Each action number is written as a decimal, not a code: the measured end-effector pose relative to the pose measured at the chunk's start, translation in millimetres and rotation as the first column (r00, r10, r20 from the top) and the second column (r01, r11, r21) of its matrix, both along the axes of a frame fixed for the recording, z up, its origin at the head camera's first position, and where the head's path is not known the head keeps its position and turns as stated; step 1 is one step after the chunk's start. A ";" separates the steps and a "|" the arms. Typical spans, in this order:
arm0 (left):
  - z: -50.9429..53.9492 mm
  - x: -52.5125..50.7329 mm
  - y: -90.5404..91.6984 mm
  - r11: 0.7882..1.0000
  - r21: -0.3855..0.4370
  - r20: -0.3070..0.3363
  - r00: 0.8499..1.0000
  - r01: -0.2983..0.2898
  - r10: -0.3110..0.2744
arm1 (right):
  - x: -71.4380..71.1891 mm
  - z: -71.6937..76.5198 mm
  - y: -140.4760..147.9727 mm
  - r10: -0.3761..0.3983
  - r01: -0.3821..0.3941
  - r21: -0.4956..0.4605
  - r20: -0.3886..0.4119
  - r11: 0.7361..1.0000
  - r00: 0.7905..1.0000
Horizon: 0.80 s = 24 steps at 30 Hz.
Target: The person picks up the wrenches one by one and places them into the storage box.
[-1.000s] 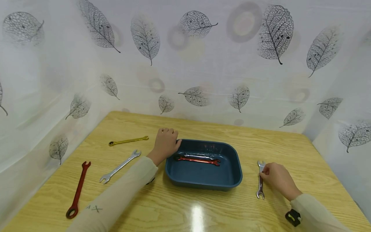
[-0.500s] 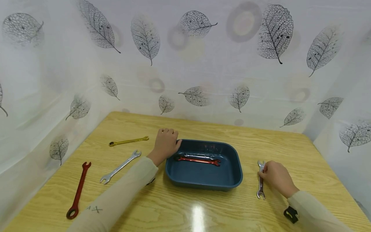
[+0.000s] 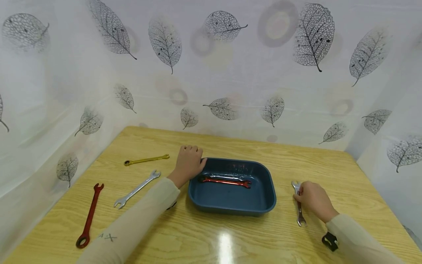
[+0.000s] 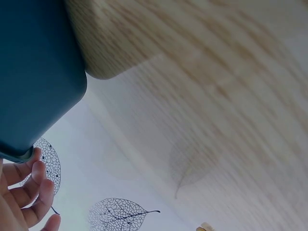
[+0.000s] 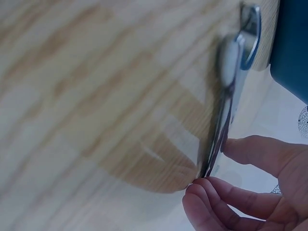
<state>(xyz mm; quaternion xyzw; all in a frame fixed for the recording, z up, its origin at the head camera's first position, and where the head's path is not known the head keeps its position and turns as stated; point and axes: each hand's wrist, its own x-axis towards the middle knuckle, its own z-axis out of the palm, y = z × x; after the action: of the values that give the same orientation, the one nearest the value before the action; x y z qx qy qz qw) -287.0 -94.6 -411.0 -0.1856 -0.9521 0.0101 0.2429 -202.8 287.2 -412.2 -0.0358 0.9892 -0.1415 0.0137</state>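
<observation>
At the back left corner of a dark blue rectangular tub (image 3: 230,211), my left hand (image 3: 188,161) grips the rim, thumb toward the inside. The left wrist view shows its curled fingers (image 4: 33,185) by the tub's edge. Right of the tub, my right hand (image 3: 314,200) pinches a silver double open-end wrench (image 3: 299,212) near its upper part. In the right wrist view the thumb and fingertips close on the wrench (image 5: 230,77) from both sides, low over the table. Inside the tub lie a red wrench (image 3: 227,182) and a silver wrench (image 3: 224,177).
On the left of the wooden table (image 3: 184,238) lie a yellow wrench (image 3: 146,160), a silver open-end wrench (image 3: 136,189) and a larger red wrench (image 3: 89,216). A leaf-patterned white curtain (image 3: 148,91) hangs behind and at the sides.
The wrench in my right hand has turned slightly, its near end swinging right and its far end a little left. My left hand and the tub have stayed in place.
</observation>
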 end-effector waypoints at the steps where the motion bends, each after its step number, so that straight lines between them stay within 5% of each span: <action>1: 0.1 0.0 0.0 1.000 -0.001 0.001 1.000 -0.002 0.002 | -0.3 -0.2 0.1 0.002 -0.002 0.000 -0.003 1.000 1.000; 24: 2.0 1.3 0.1 1.000 0.010 0.021 1.000 -0.006 0.006 | 6.8 1.3 -2.5 -0.016 0.018 -0.031 0.052 0.999 0.999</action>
<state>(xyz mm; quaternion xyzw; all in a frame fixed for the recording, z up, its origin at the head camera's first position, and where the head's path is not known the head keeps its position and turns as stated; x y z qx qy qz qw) -285.7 -94.5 -408.9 -0.1816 -0.9552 0.0040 0.2338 -196.0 284.8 -410.9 -0.0239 0.9865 -0.1578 0.0375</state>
